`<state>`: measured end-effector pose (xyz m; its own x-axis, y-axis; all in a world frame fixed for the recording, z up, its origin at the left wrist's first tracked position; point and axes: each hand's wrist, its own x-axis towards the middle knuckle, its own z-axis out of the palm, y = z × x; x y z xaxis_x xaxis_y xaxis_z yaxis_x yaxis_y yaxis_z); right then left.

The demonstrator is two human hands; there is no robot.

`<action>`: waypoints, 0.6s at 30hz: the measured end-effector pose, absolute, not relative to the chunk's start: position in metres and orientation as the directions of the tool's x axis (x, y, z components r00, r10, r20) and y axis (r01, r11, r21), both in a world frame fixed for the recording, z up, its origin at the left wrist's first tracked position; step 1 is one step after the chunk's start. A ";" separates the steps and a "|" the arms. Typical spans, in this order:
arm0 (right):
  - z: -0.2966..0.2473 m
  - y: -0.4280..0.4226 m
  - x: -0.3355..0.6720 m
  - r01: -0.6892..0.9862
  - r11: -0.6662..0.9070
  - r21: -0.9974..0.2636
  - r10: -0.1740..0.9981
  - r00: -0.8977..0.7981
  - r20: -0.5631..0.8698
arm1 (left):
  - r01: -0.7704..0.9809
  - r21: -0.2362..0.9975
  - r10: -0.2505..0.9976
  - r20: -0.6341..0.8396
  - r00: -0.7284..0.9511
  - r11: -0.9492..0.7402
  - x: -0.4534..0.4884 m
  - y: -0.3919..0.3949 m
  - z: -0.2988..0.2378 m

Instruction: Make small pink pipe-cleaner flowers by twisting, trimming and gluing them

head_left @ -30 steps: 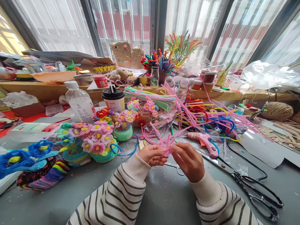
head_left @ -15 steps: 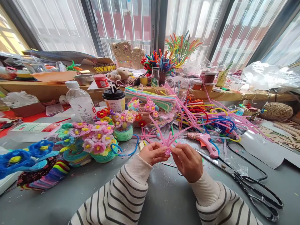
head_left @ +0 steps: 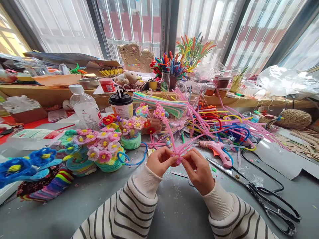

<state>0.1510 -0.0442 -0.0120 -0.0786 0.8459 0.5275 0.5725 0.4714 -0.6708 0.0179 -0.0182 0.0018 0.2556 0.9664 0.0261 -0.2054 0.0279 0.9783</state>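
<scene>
Fingertips [head_left: 167, 155] of our two hands meet on one pink pipe-cleaner bundle [head_left: 177, 156]. Our left hand [head_left: 159, 162] pinches its knotted base from the left and our right hand [head_left: 198, 171] pinches it from the right, both closed on it. We hold the bundle just above the grey table [head_left: 74, 212], straight in front of us, with its strands fanning up and away; they cross too much for us to count.

Near the right hand lie one pink glue gun [head_left: 219, 152] and one pair of large black scissors [head_left: 274, 204]. To the left we count three coiled pots of pink flowers [head_left: 107, 152] and two blue flowers [head_left: 22, 166]. Behind them stand one clear bottle [head_left: 84, 108] and one lidded cup [head_left: 121, 105]. One ball of twine [head_left: 295, 118] sits far right.
</scene>
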 end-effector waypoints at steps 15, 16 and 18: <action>-0.009 -0.038 0.157 0.286 0.164 -0.944 0.986 -0.063 0.152 | 0.338 0.685 0.748 0.477 0.462 -0.646 0.005 -0.011 -0.004; -0.009 -0.038 0.156 0.233 0.119 -0.965 0.993 -0.047 0.110 | 0.371 0.631 0.724 0.505 0.471 -0.681 0.005 -0.011 -0.005; -0.010 -0.038 0.153 0.096 0.033 -0.995 0.999 -0.017 0.031 | 0.419 0.562 0.699 0.522 0.490 -0.713 0.005 -0.013 -0.006</action>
<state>0.1527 -0.0380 -0.0102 -0.0171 0.9994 0.0312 0.0961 0.0327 -0.9948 0.0055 -0.0126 -0.0058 0.4897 0.6985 0.5218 0.4188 -0.7133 0.5620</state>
